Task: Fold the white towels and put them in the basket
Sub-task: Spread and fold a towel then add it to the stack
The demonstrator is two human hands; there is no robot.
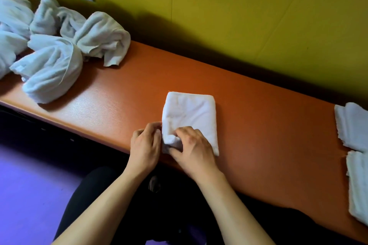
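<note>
We pinch the folded towel's [190, 117] near corner on the orange surface [258, 109], left hand [145, 145] and right hand [193, 149] fingers [179, 132] gripping cloth.

Both hands work at the near corner of a folded white towel [191, 113] lying on an orange bench top [258, 117]. The left hand [146, 148] pinches the towel's near left edge, and the right hand [194, 150], just beside it, presses on the same bunched corner. Well to the left of the hands, farther back, lies a heap of crumpled white towels [59, 45]. Far to the right of the right hand lie two folded towels [356, 157] at the frame's edge.
</note>
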